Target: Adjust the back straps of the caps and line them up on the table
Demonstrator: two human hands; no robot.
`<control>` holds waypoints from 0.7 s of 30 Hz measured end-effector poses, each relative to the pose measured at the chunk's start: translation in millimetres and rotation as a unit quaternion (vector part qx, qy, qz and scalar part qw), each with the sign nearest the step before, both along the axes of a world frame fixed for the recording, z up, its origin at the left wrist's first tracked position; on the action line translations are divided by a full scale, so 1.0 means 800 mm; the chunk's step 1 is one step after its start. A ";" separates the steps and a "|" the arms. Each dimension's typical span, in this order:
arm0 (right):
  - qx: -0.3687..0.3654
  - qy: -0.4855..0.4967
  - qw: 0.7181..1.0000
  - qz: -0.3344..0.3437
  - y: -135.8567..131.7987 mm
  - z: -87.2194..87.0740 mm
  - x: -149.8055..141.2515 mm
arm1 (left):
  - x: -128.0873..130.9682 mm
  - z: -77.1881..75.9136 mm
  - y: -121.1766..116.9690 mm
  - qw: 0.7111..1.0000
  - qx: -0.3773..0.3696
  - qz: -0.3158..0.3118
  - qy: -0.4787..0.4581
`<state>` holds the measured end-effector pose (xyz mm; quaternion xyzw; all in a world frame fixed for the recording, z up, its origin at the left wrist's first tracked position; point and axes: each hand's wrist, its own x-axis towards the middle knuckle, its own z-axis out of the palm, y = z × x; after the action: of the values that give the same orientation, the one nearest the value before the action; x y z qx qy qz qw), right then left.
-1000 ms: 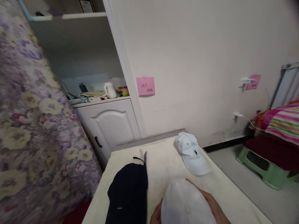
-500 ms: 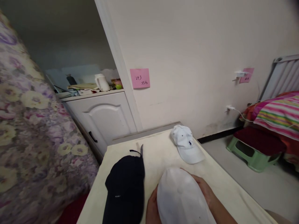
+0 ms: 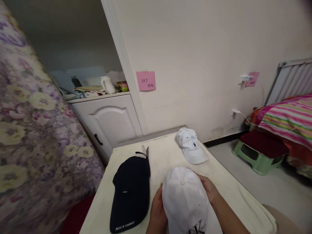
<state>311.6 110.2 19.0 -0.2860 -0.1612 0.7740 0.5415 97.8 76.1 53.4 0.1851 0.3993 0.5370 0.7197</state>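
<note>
A white cap with a black logo (image 3: 186, 201) sits on the cream-covered table (image 3: 234, 195) right in front of me. My left hand (image 3: 157, 211) presses against its left side, fingers curved round it. On the cap's right side my right hand (image 3: 207, 190) cups the crown. A dark navy cap (image 3: 130, 191) lies flat just to the left, apart from my hands. Another white cap with a small blue emblem (image 3: 191, 148) rests at the table's far edge.
A floral-covered mattress or sofa (image 3: 34, 136) rises along the left. A white cabinet (image 3: 109, 120) with a jug and clutter stands behind the table. A green stool (image 3: 258, 157) and striped bedding (image 3: 285, 118) are on the right, with grey floor between.
The view has tipped down, so more of the near white cap and both hands shows, including its black logo. Both hands stay on the cap.
</note>
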 end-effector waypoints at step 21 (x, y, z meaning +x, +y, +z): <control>0.010 -0.046 0.998 -0.031 -0.077 -0.007 0.037 | -0.018 -0.017 -0.056 0.988 -0.018 -0.076 -0.130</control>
<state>341.2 48.7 13.7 -0.3206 -0.1849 0.7410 0.5603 83.5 31.4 39.8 0.1305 0.2964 0.4931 0.8074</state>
